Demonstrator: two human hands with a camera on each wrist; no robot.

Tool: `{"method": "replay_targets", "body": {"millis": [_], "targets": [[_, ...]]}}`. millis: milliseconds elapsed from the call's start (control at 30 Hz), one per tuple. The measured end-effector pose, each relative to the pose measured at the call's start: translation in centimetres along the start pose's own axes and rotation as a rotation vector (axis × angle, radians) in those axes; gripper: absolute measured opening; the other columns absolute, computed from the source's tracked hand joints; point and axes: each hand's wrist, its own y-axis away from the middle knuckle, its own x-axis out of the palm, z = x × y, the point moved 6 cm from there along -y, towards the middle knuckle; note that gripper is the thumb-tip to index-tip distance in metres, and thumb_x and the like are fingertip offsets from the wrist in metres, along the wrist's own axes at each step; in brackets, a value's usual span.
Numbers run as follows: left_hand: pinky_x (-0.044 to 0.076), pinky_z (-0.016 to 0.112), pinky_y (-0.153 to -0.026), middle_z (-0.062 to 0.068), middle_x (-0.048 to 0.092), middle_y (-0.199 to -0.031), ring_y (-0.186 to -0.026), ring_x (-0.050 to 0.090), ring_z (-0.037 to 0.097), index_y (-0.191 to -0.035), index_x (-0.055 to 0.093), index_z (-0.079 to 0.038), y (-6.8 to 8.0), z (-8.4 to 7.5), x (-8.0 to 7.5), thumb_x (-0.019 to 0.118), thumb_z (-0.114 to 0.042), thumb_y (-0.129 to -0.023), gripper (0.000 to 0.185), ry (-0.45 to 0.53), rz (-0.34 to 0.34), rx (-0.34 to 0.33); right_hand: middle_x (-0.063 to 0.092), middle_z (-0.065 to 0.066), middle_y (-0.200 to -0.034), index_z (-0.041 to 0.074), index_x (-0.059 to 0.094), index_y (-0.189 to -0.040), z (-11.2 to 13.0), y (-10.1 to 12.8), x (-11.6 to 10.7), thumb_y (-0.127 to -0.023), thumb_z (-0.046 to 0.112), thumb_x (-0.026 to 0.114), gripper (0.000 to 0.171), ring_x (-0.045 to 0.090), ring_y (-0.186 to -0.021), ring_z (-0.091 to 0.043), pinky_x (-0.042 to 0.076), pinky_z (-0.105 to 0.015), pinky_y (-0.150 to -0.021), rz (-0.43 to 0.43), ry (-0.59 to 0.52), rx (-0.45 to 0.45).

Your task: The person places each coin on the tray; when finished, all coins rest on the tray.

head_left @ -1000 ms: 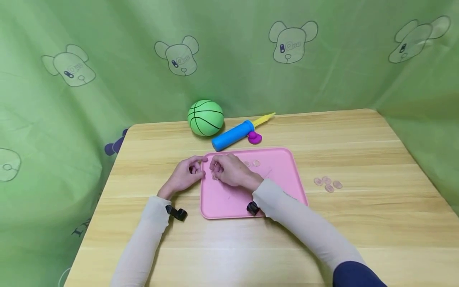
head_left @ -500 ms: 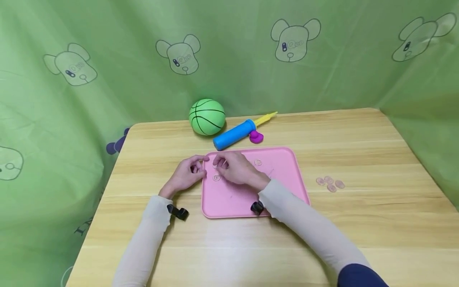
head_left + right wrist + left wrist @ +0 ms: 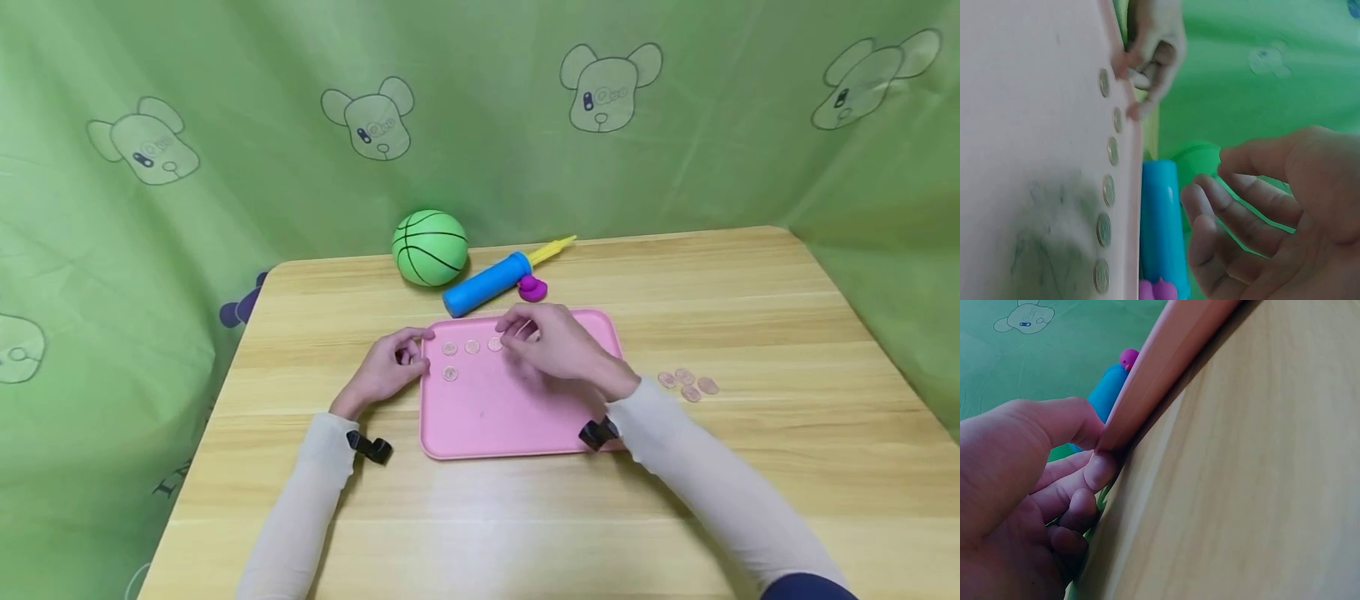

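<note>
A pink tray lies in the middle of the wooden table. My left hand pinches its left rim near the far corner, thumb on top and fingers under the edge. Small clear coins lie in a row along the tray's far edge, and one more coin sits just below the row's left end. My right hand hovers over the far middle of the tray with relaxed, loosely bent fingers and holds nothing. The right wrist view shows the coin row beside the rim.
A green ball, a blue pump with a yellow tip and a small purple piece lie behind the tray. Several more coins sit on the table right of the tray. Green cloth hangs all round.
My right hand has moved right from the tray's left part to its far middle, uncovering the row of coins and the single one below. The left hand has kept its hold.
</note>
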Motion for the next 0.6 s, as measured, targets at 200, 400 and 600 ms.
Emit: {"method": "replay_targets", "body": {"millis": [200,400,600], "targets": [[0.044,0.022,-0.070,0.006,0.066,-0.092,-0.079,0.054,0.017,-0.141,0.068,-0.003,-0.1,0.1,0.0,0.076,-0.002,-0.094,0.048,-0.002,0.004,0.006,0.080,-0.011,-0.109,0.003,0.076,-0.131,-1.0,2.1,-2.5,-0.104,0.013,0.072,0.029,0.074,-0.101,-0.025,0.062,-0.040,-0.092,-0.066,0.017,-0.003],[0.045,0.022,-0.071,0.006,0.065,-0.092,-0.080,0.054,0.017,-0.141,0.068,-0.003,0.0,0.1,0.0,0.076,-0.003,-0.095,0.047,-0.003,0.001,0.000,0.080,-0.013,-0.112,0.001,0.075,-0.133,-2.8,4.0,-4.6,-0.104,0.012,0.071,0.031,0.073,-0.104,-0.025,0.061,-0.035,-0.092,-0.093,0.024,0.013],[0.044,0.022,-0.072,0.007,0.066,-0.092,-0.080,0.054,0.017,-0.141,0.068,-0.003,0.0,0.1,-0.1,0.075,-0.003,-0.095,0.047,-0.007,-0.001,0.005,0.079,-0.016,-0.121,0.001,0.074,-0.133,-5.0,6.0,-6.5,-0.104,0.012,0.072,0.031,0.072,-0.109,-0.026,0.060,-0.024,-0.090,-0.117,0.025,0.040]]}}
